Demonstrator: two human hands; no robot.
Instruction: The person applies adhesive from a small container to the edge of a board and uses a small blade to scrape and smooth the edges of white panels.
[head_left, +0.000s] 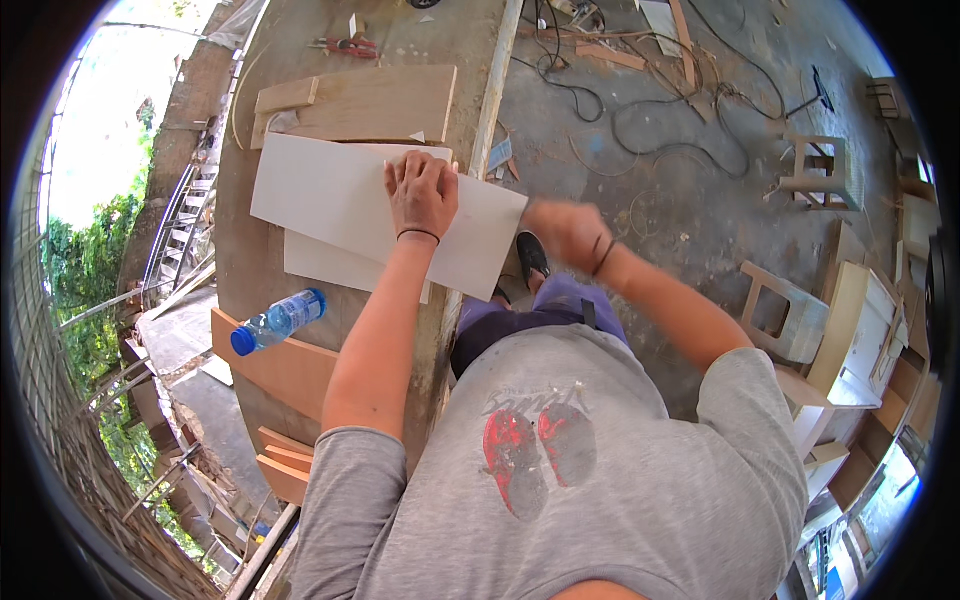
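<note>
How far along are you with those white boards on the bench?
Done: two white flat boards lie stacked on the workbench. In hand: left hand presses the top board flat; right hand is blurred at its edge. No cut or mark is visible on it.

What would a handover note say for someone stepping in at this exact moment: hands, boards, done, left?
Left hand: flat, palm down on the top white board, holding nothing.
Right hand: off the bench edge beside that board's right end, motion-blurred; whether it holds anything cannot be told.
The top white board lies askew on a second white board on the workbench. Bare wooden boards lie just beyond; a water bottle lies on another wooden panel nearer.
Done: white boards stacked, top one pinned.
Left: no cut or mark shows on the top board.
</note>
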